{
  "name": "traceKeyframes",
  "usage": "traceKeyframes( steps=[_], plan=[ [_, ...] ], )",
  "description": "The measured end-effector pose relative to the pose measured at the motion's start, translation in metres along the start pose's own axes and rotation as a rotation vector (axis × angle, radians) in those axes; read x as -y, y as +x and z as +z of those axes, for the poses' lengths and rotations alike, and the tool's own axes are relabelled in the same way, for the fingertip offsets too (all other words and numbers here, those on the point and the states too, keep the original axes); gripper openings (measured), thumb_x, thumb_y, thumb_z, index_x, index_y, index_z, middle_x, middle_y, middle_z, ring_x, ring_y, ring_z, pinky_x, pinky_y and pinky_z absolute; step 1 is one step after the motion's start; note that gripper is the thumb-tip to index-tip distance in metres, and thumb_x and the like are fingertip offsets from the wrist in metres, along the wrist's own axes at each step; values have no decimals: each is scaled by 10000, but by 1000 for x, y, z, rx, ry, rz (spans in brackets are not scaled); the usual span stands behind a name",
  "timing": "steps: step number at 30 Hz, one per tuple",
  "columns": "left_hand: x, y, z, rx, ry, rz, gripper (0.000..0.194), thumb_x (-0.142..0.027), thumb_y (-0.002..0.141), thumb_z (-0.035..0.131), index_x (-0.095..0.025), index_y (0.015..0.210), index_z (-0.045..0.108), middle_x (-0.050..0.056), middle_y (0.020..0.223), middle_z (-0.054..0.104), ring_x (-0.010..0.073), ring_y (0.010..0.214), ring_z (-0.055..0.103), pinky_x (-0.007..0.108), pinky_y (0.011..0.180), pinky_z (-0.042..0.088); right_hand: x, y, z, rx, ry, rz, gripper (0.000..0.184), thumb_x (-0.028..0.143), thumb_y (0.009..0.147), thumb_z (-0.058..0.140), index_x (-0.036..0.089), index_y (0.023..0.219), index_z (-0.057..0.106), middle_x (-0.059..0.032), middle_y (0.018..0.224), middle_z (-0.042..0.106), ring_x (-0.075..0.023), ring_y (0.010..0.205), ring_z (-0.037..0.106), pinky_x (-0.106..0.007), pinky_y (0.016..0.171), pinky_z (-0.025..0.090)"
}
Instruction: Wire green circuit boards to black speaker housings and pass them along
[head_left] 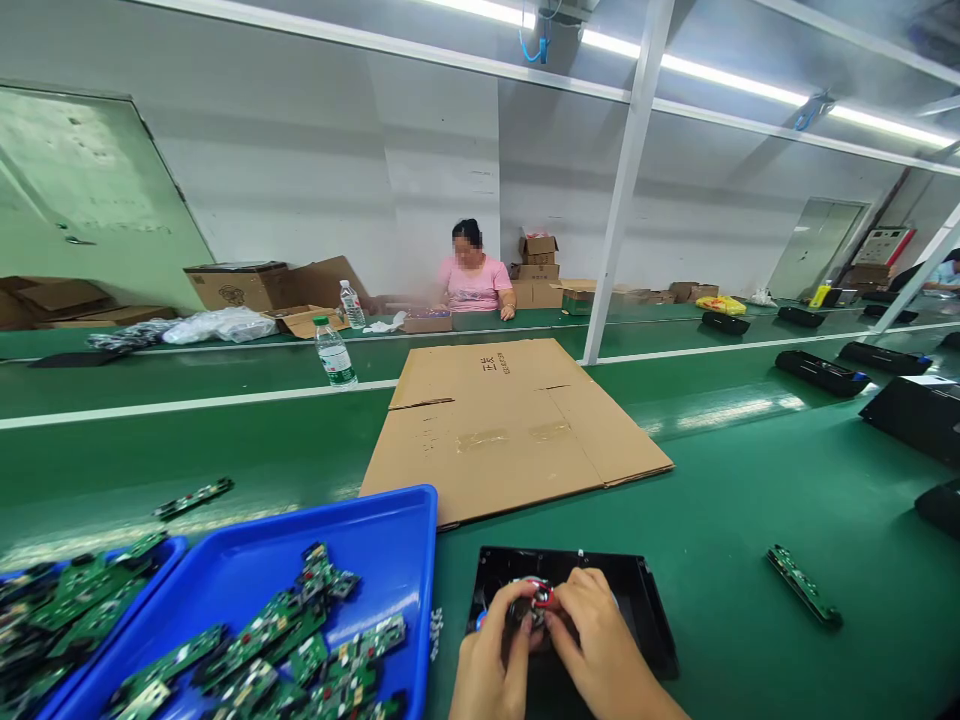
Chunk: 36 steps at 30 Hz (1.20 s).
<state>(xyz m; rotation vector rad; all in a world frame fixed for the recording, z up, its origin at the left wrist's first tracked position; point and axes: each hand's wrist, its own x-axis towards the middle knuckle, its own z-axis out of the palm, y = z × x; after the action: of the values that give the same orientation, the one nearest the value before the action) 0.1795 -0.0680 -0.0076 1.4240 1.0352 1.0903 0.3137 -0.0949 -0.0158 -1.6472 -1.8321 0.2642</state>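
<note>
Both hands work above a black plastic housing (637, 610) that lies on the green bench top in front of me. The fingers of my left hand (487, 660) are closed round a small dark part with red wire (538, 598). My right hand (604, 640) pinches the same part from the other side, near its red end. Fingertips cover most of it, so its exact kind is unclear. A bit of blue shows inside the housing, left of my left fingers.
A blue tray (424, 560) of green circuit boards (259, 625) stands at left, beside another full tray. Single boards lie at right (804, 585) and far left. Flat cardboard (517, 400) lies ahead. Black housings (821, 372) line the right. Across the bench sits a person (476, 283).
</note>
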Motion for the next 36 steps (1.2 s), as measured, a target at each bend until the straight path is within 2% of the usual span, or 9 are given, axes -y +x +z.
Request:
traceKeyframes(
  steps=[3,7,9,13,16,20,25,31,36],
  plan=[
    [1,0,-2,21,119,27,250,-400,838,464,-272,978,627,-12,830,756,180,736,713,233,693,554,-5,4,-12,48,133,80,154,157,898,503,200,794,609,-17,810,601,-160,789,546,-270,699,442],
    [0,2,-7,71,305,54,288,-376,856,407,-271,1031,610,-16,769,745,183,648,687,248,658,509,-26,12,-26,-206,51,122,224,216,949,432,209,1031,641,-50,939,633,-193,896,552,-338,804,446],
    [-1,3,-8,84,340,62,299,-374,860,396,-267,1044,607,-15,749,738,181,627,675,243,646,499,-36,16,-28,-240,-93,126,218,193,933,462,220,1026,657,-51,934,642,-213,897,544,-366,791,430],
    [-1,5,-8,82,343,86,304,-347,854,389,-264,1058,599,-14,739,733,176,626,672,226,673,501,-38,19,-25,-191,-217,93,217,168,931,469,220,842,660,-42,866,644,-209,847,547,-352,732,420],
    [1,5,-8,82,353,62,317,-322,851,376,-263,1079,588,-15,757,737,177,642,681,229,681,503,-27,16,-24,-190,-60,25,252,190,970,378,202,884,614,-45,897,632,-183,870,556,-325,768,455],
    [3,6,-9,77,379,28,336,-320,862,372,-242,1108,586,6,775,744,194,640,685,252,643,501,-11,10,-19,-102,178,11,271,245,998,327,206,915,582,-20,857,604,-137,774,572,-249,700,483],
    [6,7,-10,59,331,45,326,-316,869,386,-229,1105,594,27,804,747,202,695,697,264,694,520,-8,8,-13,-53,280,-22,277,258,1000,366,211,967,637,-30,922,660,-160,877,577,-272,777,487],
    [11,7,-8,47,315,98,307,-289,866,392,-256,1096,593,14,802,747,192,684,704,255,702,540,-9,7,-11,55,99,-1,173,119,912,510,188,870,663,-17,841,636,-166,835,548,-277,726,465],
    [12,6,-8,69,348,106,316,-306,867,387,-257,1094,601,21,821,753,191,705,710,248,705,545,-6,7,-10,40,12,-33,149,104,887,541,187,819,645,-3,809,622,-155,806,541,-263,700,452]
  ],
)
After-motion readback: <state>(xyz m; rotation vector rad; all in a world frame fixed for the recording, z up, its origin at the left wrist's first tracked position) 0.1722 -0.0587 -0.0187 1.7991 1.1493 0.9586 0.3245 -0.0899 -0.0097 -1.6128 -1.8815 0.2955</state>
